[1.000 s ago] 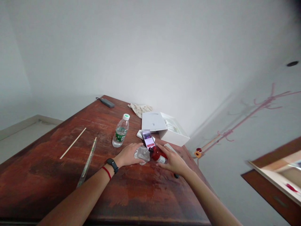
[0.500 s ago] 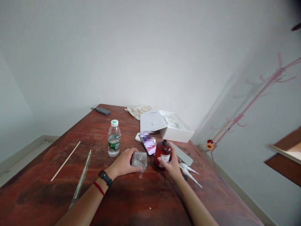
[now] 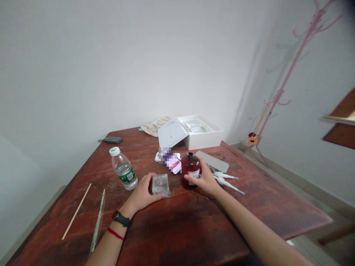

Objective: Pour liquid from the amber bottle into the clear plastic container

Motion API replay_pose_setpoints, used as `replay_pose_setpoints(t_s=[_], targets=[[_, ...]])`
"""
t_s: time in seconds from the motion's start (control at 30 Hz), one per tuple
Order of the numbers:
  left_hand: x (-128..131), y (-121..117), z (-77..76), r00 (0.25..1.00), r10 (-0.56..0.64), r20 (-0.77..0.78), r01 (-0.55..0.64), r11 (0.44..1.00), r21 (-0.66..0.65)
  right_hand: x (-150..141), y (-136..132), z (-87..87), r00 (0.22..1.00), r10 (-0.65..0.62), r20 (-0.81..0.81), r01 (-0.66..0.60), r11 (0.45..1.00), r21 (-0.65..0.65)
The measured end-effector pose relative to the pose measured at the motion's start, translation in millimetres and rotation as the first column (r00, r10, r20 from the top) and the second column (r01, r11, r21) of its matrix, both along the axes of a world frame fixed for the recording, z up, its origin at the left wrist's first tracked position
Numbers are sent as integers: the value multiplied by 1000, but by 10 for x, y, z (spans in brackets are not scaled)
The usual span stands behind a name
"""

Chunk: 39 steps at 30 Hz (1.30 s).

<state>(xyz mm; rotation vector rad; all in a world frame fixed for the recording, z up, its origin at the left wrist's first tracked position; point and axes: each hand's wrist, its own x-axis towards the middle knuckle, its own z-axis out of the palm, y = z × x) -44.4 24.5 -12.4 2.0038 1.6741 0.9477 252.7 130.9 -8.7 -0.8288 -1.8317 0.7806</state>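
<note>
Left hand (image 3: 144,191): half-curled, thumb and fingers clasping one side of a clear container (image 3: 160,182), squarish, transparent, with a faint round form visible at its top; located at mid-desk (image 3: 166,229). Right hand (image 3: 205,178): wrapped round a bottle (image 3: 187,166), deep red, glossy, translucent, round-shouldered, short dark neck, uncapped, pale label bearing a dark "M"; upright, just beside the container. Beyond: phone (image 3: 174,164), screen lit; white box (image 3: 203,139), open.
</note>
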Motion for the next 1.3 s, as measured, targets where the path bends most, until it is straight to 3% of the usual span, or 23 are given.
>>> replay_pose_setpoints(t_s=[0.37, 0.67, 0.83, 0.97, 1.03, 1.13, 1.3], targets=[[-14, 14, -57, 992, -81, 93, 80, 997, 13, -49, -29, -53, 999, 48, 1, -48, 998, -26], [19, -20, -119, 985, -63, 163, 63, 998, 8, -68, -122, -29, 998, 49, 38, -48, 998, -42], [29, -78, -260, 954, -78, 289, 84, 996, -6, -37, -248, -44, 998, -48, 40, 50, 998, -43], [33, -140, -466, 961, -31, 275, 13, 998, 67, -5, -373, -225, 996, -83, 30, 86, 989, -122], [60, -158, -530, 954, -73, 292, 38, 992, 124, 28, -423, -339, 994, -107, 19, 108, 981, -164], [118, -175, -488, 948, -91, 306, 37, 983, 177, 92, -456, -445, 994, -109, -16, 105, 978, -180], [189, -224, -247, 935, -51, 352, 26, 997, 74, 113, -428, -455, 999, -40, 9, 41, 993, -110]])
